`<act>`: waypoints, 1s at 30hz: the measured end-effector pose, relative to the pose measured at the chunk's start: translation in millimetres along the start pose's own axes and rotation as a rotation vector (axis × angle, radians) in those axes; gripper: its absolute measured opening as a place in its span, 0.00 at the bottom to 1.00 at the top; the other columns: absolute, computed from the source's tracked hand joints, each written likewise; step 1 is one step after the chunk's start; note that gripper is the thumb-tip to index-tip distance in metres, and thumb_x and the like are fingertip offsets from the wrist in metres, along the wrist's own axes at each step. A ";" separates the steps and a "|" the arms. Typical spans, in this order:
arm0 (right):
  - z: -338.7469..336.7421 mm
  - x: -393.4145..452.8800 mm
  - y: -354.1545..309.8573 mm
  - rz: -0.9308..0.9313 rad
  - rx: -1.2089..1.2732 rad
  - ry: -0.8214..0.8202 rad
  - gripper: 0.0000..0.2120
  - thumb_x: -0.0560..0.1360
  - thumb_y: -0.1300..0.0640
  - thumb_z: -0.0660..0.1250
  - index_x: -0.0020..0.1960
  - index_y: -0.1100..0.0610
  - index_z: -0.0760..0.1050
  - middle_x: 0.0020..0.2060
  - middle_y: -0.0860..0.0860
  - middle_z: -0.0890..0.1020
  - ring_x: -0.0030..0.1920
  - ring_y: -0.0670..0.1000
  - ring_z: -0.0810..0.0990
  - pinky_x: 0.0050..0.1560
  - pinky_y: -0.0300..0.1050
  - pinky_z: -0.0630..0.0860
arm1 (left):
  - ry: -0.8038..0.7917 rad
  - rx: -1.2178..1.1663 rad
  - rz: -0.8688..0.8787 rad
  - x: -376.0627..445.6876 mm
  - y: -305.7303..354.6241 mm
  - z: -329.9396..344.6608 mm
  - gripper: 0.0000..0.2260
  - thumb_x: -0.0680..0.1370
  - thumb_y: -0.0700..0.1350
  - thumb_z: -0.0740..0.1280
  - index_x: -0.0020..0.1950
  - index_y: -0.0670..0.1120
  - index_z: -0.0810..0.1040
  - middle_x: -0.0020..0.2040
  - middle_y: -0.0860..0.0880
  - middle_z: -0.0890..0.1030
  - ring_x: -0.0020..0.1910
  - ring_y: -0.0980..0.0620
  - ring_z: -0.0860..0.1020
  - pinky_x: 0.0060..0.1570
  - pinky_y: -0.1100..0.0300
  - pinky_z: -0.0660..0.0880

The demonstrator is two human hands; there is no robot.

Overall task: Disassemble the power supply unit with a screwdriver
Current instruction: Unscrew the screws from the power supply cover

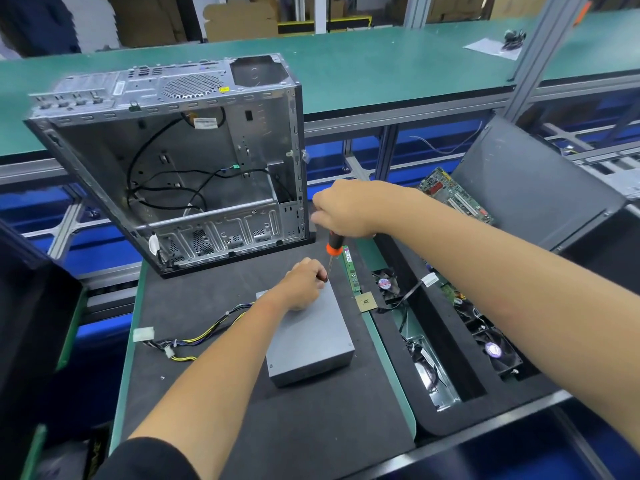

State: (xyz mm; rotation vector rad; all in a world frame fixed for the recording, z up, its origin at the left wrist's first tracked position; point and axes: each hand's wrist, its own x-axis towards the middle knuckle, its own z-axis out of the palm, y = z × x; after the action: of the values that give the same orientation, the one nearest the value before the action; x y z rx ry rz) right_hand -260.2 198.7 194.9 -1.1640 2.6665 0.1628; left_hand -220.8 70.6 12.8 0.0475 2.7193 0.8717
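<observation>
Gripped in the right hand [346, 209] is an orange-and-black-handled screwdriver [333, 249], the fingers curled round the top of its handle so that only the lower handle and the thin metal shaft are seen below the fist. The shaft is held nearly upright, and its tip is set at the far right corner of a plain grey rectangular metal power supply unit [311, 336]. That corner is steadied by the left hand [303, 284], whose fingertips are pinched round the lower end of the shaft just above the tip while the heel of the hand is rested on the unit's top face.

The unit is laid flat on a black foam work mat [214, 306], near the middle of it. A bundle of black, yellow and white-plugged cables [194, 337] is trailed from its left end across the mat. Behind it, an open, stripped silver computer case [173, 161] is stood at the far edge of the mat, with loose black wires hanging inside. Just to the right of the unit, a narrow green memory stick [352, 271] and a small square gold processor chip [366, 301] are laid at the mat's edge. Further right, black cooling fans [498, 351] are kept in a dark sorting tray [446, 344], and a green motherboard [457, 197] is leaned beyond it.
</observation>
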 end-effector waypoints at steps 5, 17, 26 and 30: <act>-8.7 -6.0 1.7 -0.125 0.216 -0.088 0.11 0.70 0.64 0.67 0.49 0.53 0.71 0.41 0.48 0.76 0.39 0.49 0.73 0.35 0.44 0.70 | -0.006 0.004 -0.003 -0.4 0.9 -0.6 0.06 0.79 0.38 0.60 0.47 0.49 0.68 0.58 0.45 0.71 0.58 0.46 0.69 0.62 0.52 0.66; -7.4 -5.8 1.3 -0.093 0.156 -0.079 0.08 0.73 0.55 0.69 0.48 0.56 0.71 0.37 0.46 0.74 0.38 0.51 0.76 0.33 0.42 0.70 | -0.059 0.014 -0.022 1.5 1.6 -2.6 0.05 0.79 0.39 0.59 0.47 0.50 0.67 0.56 0.47 0.70 0.57 0.46 0.68 0.60 0.54 0.65; -9.0 -5.3 1.6 -0.141 0.169 -0.070 0.09 0.71 0.65 0.66 0.49 0.55 0.73 0.40 0.44 0.74 0.40 0.48 0.72 0.34 0.40 0.67 | -0.085 0.064 -0.014 0.8 3.7 -4.5 0.07 0.79 0.39 0.57 0.46 0.50 0.64 0.51 0.50 0.67 0.50 0.49 0.66 0.51 0.57 0.60; -8.7 -2.6 1.3 -0.035 0.070 -0.097 0.15 0.79 0.44 0.61 0.45 0.56 0.69 0.38 0.50 0.78 0.34 0.51 0.81 0.34 0.44 0.73 | -0.080 0.068 -0.008 0.8 3.7 -4.1 0.06 0.79 0.39 0.57 0.47 0.50 0.64 0.51 0.49 0.67 0.49 0.49 0.65 0.51 0.57 0.60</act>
State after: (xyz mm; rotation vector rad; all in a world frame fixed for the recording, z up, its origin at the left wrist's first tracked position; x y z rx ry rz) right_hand -260.8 199.8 204.0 -1.1502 2.5458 0.1161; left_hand -222.9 71.4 17.9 0.0833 2.6718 0.7579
